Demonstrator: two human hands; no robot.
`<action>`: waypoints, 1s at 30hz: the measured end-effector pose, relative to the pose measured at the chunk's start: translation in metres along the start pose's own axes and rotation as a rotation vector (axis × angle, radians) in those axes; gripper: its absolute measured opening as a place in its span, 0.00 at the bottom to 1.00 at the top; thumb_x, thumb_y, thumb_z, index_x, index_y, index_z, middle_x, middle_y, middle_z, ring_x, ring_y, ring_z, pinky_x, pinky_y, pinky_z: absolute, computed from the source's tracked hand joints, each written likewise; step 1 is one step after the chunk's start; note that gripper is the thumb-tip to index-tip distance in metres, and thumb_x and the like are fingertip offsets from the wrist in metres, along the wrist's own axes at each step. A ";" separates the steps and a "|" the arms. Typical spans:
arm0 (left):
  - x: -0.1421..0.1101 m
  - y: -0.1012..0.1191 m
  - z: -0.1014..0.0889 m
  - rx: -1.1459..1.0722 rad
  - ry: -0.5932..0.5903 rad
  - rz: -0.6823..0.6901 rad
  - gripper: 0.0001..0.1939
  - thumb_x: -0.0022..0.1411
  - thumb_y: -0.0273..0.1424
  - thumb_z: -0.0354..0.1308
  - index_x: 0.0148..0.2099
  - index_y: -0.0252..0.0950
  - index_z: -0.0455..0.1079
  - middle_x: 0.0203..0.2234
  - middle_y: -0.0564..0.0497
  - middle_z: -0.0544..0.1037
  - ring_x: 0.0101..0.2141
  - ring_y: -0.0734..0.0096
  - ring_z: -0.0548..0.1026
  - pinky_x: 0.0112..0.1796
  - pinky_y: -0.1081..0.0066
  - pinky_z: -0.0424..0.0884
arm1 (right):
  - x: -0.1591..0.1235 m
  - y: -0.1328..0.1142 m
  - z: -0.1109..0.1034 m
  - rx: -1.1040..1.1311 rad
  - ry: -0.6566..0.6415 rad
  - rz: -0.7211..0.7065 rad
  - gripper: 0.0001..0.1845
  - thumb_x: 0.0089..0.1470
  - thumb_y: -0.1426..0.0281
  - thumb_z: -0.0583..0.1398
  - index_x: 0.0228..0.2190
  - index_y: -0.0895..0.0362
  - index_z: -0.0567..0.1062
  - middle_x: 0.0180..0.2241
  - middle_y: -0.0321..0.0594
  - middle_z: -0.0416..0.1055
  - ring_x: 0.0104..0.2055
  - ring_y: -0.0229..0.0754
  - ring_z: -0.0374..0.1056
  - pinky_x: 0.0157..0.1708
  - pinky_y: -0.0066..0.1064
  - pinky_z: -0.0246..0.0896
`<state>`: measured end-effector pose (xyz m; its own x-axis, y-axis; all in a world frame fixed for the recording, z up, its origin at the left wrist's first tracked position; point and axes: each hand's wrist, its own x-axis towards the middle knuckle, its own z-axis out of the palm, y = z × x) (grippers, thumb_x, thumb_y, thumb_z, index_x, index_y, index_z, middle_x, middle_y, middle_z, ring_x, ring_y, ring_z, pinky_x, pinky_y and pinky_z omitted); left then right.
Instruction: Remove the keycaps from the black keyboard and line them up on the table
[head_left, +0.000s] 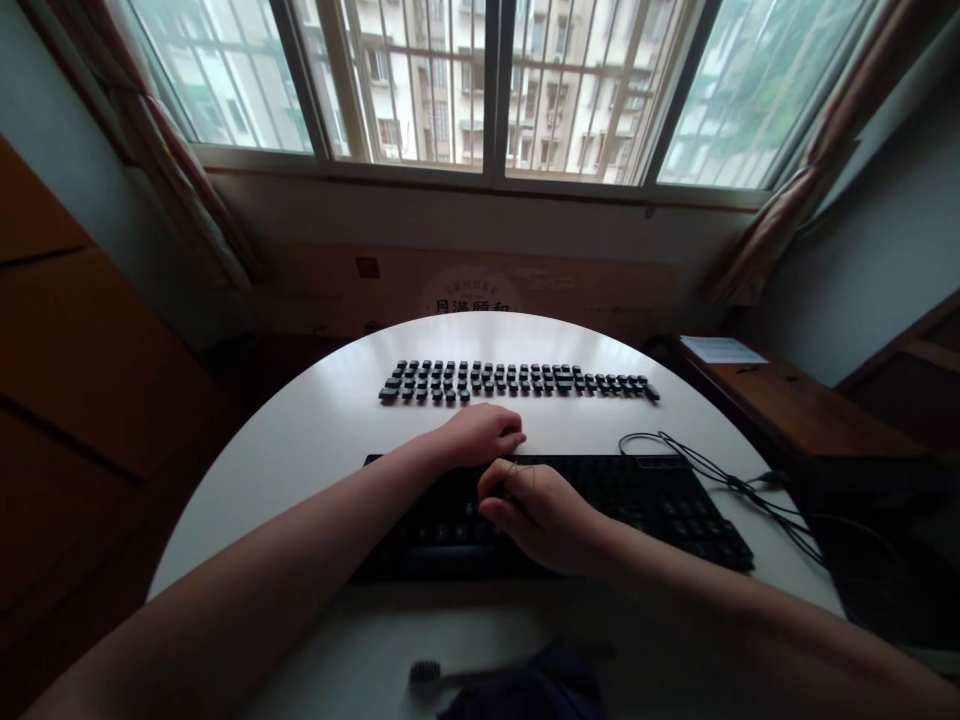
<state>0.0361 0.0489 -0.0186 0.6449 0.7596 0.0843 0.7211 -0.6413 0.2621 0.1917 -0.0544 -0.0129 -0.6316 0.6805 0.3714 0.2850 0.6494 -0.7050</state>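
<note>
Head view: two bare forearms reached in from the lower left and lower right of the frame and met near its center, over a white table (277,470) with a rounded far edge.
Keyboard: black keyboard (652,500) lay across the center and center right of the frame, partly hidden by both arms.
Left hand: left hand (484,433) sat at frame center by the keyboard's far edge, fingers curled under; could not tell whether they gripped anything.
Right hand: right hand (547,505) hung over the middle of the keyboard, just below the left hand in the frame, fingers closed on a thin wire tool (517,470), mostly hidden.
Key caps: dark key caps (517,380) stood in several rows on the table, above the hands in the frame and apart from the keyboard.
Cable: black cable (727,482) lay loosely looped at center right, beside the keyboard.
Toothbrush: toothbrush (426,673) lay at bottom center, bristle end toward the left; its handle ran behind a dark purple cloth (540,690).
Side desk: brown desk (817,410) stood at the right, a sheet of paper (721,350) on it.
Window: barred window (491,90) filled the top of the frame.
</note>
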 end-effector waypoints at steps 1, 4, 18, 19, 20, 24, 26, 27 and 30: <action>0.000 0.000 -0.001 -0.004 0.000 -0.001 0.12 0.64 0.39 0.54 0.36 0.39 0.76 0.30 0.50 0.80 0.32 0.66 0.74 0.30 0.72 0.62 | 0.000 0.000 0.000 0.000 0.009 0.003 0.10 0.63 0.63 0.56 0.34 0.56 0.70 0.23 0.32 0.65 0.22 0.35 0.57 0.26 0.27 0.53; 0.000 0.000 -0.003 -0.019 -0.003 -0.002 0.12 0.63 0.38 0.54 0.36 0.39 0.76 0.30 0.51 0.79 0.31 0.67 0.73 0.30 0.72 0.62 | 0.000 0.001 0.000 0.020 0.017 -0.020 0.10 0.63 0.62 0.56 0.34 0.55 0.69 0.23 0.32 0.65 0.22 0.35 0.57 0.26 0.27 0.54; -0.001 0.007 -0.011 -0.134 0.001 -0.001 0.11 0.62 0.33 0.53 0.33 0.36 0.75 0.29 0.50 0.79 0.32 0.66 0.74 0.33 0.72 0.64 | 0.007 0.007 -0.007 0.520 0.433 0.170 0.20 0.64 0.51 0.52 0.32 0.55 0.65 0.21 0.29 0.59 0.20 0.33 0.54 0.20 0.24 0.50; 0.000 0.006 -0.010 -0.141 0.003 0.001 0.10 0.62 0.32 0.53 0.34 0.36 0.75 0.30 0.50 0.79 0.32 0.66 0.74 0.34 0.72 0.65 | 0.010 0.005 -0.013 0.559 0.441 0.221 0.21 0.64 0.50 0.51 0.31 0.55 0.64 0.20 0.28 0.59 0.19 0.33 0.53 0.18 0.24 0.49; 0.001 0.005 -0.010 -0.151 0.003 0.004 0.10 0.62 0.32 0.53 0.34 0.36 0.75 0.30 0.50 0.79 0.32 0.67 0.74 0.34 0.72 0.65 | 0.012 0.002 -0.020 0.592 0.437 0.273 0.22 0.63 0.49 0.51 0.31 0.55 0.64 0.18 0.28 0.58 0.17 0.32 0.52 0.16 0.23 0.48; 0.002 0.003 -0.021 -0.202 -0.018 0.021 0.12 0.63 0.35 0.53 0.34 0.35 0.75 0.28 0.51 0.79 0.31 0.69 0.74 0.33 0.73 0.67 | 0.020 -0.003 -0.044 0.603 0.409 0.359 0.22 0.61 0.49 0.52 0.29 0.55 0.63 0.16 0.26 0.55 0.14 0.32 0.50 0.13 0.23 0.42; 0.000 0.007 -0.035 -0.300 -0.039 0.015 0.13 0.64 0.37 0.54 0.36 0.34 0.75 0.28 0.51 0.79 0.31 0.70 0.75 0.33 0.73 0.68 | 0.022 -0.001 -0.052 0.584 0.430 0.341 0.22 0.60 0.49 0.53 0.28 0.55 0.63 0.15 0.26 0.54 0.15 0.32 0.49 0.13 0.23 0.42; -0.002 0.009 -0.043 -0.406 -0.055 0.000 0.13 0.63 0.38 0.54 0.38 0.34 0.75 0.29 0.51 0.79 0.32 0.70 0.75 0.33 0.73 0.70 | 0.022 0.001 -0.054 0.575 0.444 0.328 0.22 0.59 0.49 0.54 0.28 0.55 0.63 0.15 0.26 0.53 0.15 0.32 0.49 0.14 0.23 0.42; -0.007 0.021 -0.063 -0.679 -0.133 -0.028 0.14 0.60 0.38 0.59 0.41 0.33 0.75 0.31 0.49 0.79 0.33 0.68 0.76 0.31 0.73 0.73 | 0.021 0.010 -0.058 0.539 0.472 0.281 0.23 0.60 0.48 0.54 0.28 0.55 0.63 0.15 0.25 0.52 0.15 0.32 0.48 0.14 0.23 0.40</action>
<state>0.0308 0.0371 0.0473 0.6850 0.7275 -0.0388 0.4478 -0.3783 0.8102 0.2232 -0.0138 0.0227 -0.1787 0.9467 0.2681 -0.0783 0.2579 -0.9630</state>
